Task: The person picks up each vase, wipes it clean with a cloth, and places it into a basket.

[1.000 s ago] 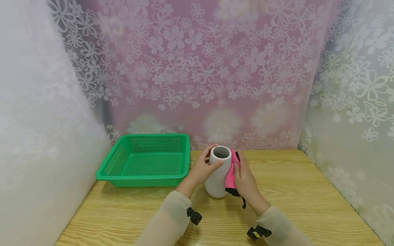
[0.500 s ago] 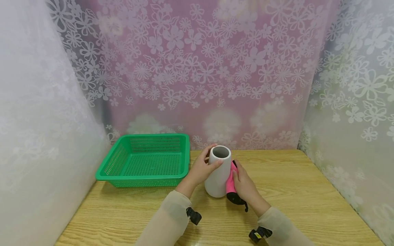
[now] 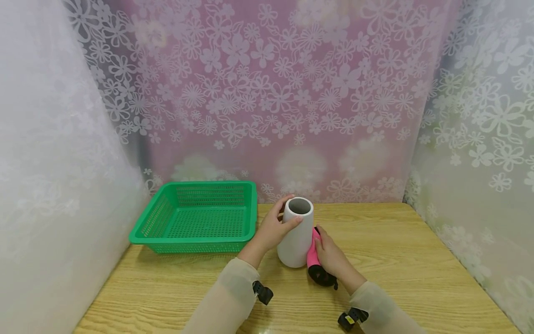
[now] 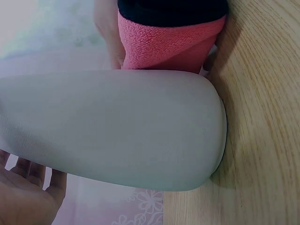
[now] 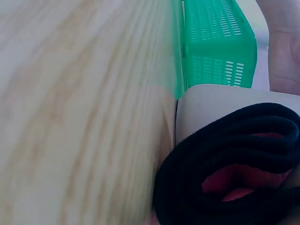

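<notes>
A white vase (image 3: 294, 243) stands upright on the table, its round mouth facing up. My left hand (image 3: 272, 228) holds it near the rim, thumb on the near side and fingers round the far left side. On the vase's right side, low down, my right hand (image 3: 333, 256) grips a folded pink cloth (image 3: 313, 253) with black edging and a short black loop. In the left wrist view the fleecy pink cloth (image 4: 164, 44) lies right against the vase wall (image 4: 117, 126). The right wrist view shows the rolled black edging (image 5: 225, 133) close over the tabletop.
Left of the vase sits a green perforated plastic basket (image 3: 192, 241) with nothing in it. The wood-grain table (image 3: 400, 260) reaches back to a pink flowered curtain (image 3: 271, 93). Pale sheets hang on both sides.
My right hand has slid the pink cloth down the vase's right side, from near the rim to the lower part. The left hand and vase stay in place.
</notes>
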Motion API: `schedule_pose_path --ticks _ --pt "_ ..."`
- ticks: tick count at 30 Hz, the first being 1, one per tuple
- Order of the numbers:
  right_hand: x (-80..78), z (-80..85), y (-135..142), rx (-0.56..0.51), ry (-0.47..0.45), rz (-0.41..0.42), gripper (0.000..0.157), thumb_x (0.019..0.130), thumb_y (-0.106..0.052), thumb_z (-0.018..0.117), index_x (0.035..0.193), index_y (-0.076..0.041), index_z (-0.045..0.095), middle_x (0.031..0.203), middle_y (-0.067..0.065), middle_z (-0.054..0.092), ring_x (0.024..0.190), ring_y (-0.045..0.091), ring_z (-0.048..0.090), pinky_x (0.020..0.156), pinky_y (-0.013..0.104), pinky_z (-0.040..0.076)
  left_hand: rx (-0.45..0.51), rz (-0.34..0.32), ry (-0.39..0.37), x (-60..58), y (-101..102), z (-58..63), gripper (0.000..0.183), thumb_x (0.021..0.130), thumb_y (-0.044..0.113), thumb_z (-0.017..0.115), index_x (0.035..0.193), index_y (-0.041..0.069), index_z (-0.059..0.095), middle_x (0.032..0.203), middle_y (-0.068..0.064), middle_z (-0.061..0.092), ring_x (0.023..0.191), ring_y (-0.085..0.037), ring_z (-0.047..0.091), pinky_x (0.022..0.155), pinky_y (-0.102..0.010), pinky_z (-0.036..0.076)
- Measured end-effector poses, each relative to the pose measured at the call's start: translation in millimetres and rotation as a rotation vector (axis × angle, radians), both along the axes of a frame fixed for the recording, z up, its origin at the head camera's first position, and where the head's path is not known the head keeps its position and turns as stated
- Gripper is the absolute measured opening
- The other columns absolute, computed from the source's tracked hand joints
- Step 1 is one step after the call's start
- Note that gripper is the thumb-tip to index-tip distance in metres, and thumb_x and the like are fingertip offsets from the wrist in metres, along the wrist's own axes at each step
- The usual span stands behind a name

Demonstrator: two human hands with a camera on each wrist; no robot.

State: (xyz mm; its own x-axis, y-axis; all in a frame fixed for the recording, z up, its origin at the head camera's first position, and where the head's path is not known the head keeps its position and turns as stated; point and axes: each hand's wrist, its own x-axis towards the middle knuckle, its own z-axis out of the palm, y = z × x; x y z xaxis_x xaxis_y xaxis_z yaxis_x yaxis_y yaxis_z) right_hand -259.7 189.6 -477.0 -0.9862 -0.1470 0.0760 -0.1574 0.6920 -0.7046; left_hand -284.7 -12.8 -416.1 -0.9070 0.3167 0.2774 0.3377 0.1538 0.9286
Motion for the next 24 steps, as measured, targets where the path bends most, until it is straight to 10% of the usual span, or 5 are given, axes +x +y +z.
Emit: schedule_pose_path --ticks 24 --pt "-1.0 10.4 6.9 0.027 -0.091 0.041 0.055 0.109 -0.021 0.036 0.152 0.011 0.024 0.150 0.037 0.034 0.140 0.050 0.033 0.114 0.063 0.025 -0.008 -0.007 0.000 0.1 -1.1 -1.5 0.063 0.095 0.035 0.070 0.151 0.032 0.042 0.140 -0.003 0.052 0.129 -0.028 0.052 0.104 -0.053 0.044"
